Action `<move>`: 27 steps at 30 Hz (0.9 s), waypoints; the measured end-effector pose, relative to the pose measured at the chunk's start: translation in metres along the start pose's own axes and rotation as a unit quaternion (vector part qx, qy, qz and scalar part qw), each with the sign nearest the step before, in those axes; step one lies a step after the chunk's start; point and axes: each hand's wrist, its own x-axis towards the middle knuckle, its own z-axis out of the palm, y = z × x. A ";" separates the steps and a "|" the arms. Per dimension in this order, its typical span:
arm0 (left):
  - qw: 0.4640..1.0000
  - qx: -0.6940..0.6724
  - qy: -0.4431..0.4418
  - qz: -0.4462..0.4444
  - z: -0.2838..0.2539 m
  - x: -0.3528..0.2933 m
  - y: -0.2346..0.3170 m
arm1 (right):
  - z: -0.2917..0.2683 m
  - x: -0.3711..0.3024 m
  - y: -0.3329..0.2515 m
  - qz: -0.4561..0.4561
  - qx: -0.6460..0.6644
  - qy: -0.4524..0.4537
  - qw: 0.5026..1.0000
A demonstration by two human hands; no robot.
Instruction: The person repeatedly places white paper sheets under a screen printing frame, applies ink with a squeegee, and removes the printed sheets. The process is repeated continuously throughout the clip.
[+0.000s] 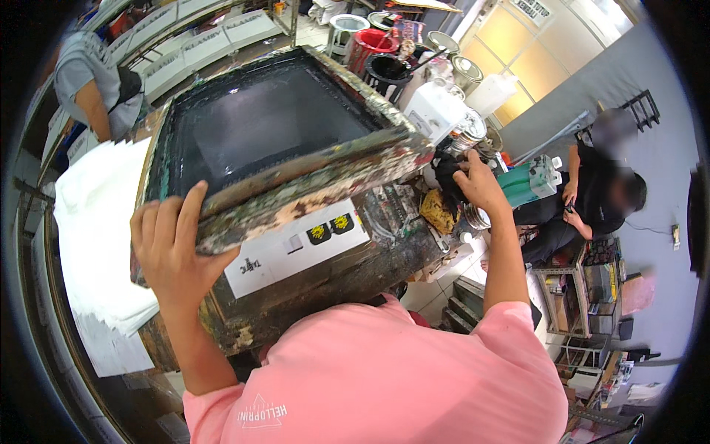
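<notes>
1. The screen-printing frame [314, 194] lies at 11 o'clock in the view, raised at a tilt above the counter [314, 287].
2. The left hand [174, 255] grasps its near-left corner, fingers over the top edge and thumb below; from those fingers, the frame stretches toward 2 o'clock.
3. A printed white sheet [272, 264] lies beneath the frame's near edge, at 3 o'clock from the left thumb.
4. The right hand [484, 189] bends its fingers at a black rag [447, 176], beyond the frame's right end; whether they grip it cannot be told.
5. A yellow sponge [438, 212] sits at 8 o'clock from that hand.
</notes>
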 end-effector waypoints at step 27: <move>0.942 0.020 -0.302 -0.144 0.064 -0.184 -0.163 | -0.005 0.046 -0.430 -0.446 -0.049 0.225 0.865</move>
